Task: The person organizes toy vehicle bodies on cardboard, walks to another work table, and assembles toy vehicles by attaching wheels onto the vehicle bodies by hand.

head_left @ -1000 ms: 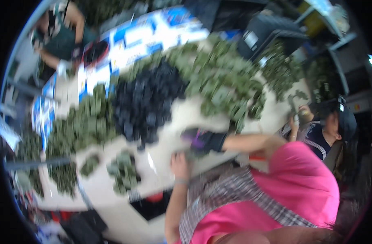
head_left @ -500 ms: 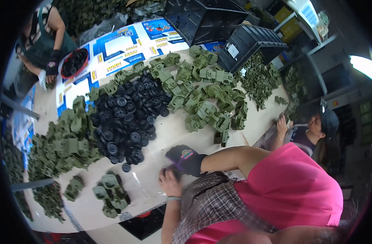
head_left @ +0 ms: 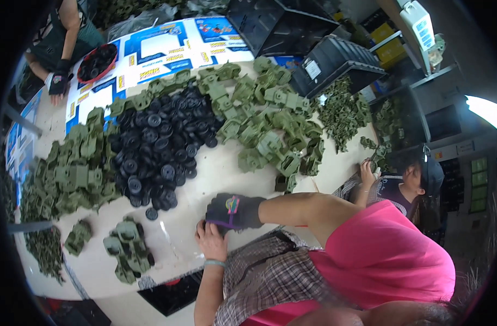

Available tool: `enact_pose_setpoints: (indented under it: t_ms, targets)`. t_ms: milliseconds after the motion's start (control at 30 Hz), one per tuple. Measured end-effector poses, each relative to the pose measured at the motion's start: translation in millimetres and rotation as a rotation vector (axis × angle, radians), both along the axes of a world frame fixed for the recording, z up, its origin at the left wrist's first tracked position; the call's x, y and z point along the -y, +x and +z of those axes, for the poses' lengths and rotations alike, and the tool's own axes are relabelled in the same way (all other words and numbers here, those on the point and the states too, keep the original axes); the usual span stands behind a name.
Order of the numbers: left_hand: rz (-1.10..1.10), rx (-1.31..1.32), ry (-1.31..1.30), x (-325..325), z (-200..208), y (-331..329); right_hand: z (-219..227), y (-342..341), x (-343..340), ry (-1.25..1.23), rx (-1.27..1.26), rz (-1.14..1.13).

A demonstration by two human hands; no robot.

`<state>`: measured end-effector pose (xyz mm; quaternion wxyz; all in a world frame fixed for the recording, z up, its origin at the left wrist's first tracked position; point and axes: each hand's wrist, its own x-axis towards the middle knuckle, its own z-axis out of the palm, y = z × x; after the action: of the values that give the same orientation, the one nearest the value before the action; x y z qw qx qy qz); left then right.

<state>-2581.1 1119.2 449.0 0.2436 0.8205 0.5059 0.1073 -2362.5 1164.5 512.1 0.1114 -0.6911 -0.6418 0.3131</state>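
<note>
My right hand (head_left: 233, 212), in a dark grey glove with purple trim and a coloured patch, is curled over at the table's near side. Against it lies my bare left hand (head_left: 211, 240), fingers bent, a pale band on its wrist. Whatever is between the hands is hidden by the glove and fingers. Just beyond them lies a heap of black toy wheels (head_left: 159, 141), one loose wheel (head_left: 152, 213) apart from it. Olive-green plastic vehicle bodies (head_left: 270, 144) are piled to the far right, more green bodies (head_left: 74, 176) to the left. A small group of green parts (head_left: 129, 250) sits left of my hands.
Small green pieces (head_left: 341, 117) spill beside a tipped black crate (head_left: 335, 62); a larger black crate (head_left: 278, 27) stands behind. A co-worker's gloved hand (head_left: 58, 81) is near a red basket (head_left: 80, 76) of wheels. Another person (head_left: 411, 182) works at the right. Printed sheets (head_left: 161, 49) cover the far table.
My gloved right hand has turned, its back now facing up, and is closer to my left fingers. The whole view has shifted, so the table appears farther left. The far co-worker's gloved hand has moved.
</note>
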Motion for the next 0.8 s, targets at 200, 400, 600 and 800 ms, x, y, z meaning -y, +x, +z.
enact_pose_setpoints:
  t_ms: [200,400,600,800]
  targets:
    - [-0.039,-0.147,0.127,-32.5,25.4,13.1,-36.4,-11.9,19.8,-0.093,-0.294,-0.206]
    - [-0.041,-0.223,0.068,-33.9,23.1,-13.1,-31.0,-9.4,-10.8,0.124,-0.27,-0.08]
    - [0.472,0.404,-0.108,7.5,1.9,-1.6,-69.6,-16.2,-89.3,0.316,-0.224,-0.138]
    - [0.47,0.31,-0.269,20.4,-1.4,16.2,-55.7,-47.6,-114.1,0.274,0.076,-0.229]
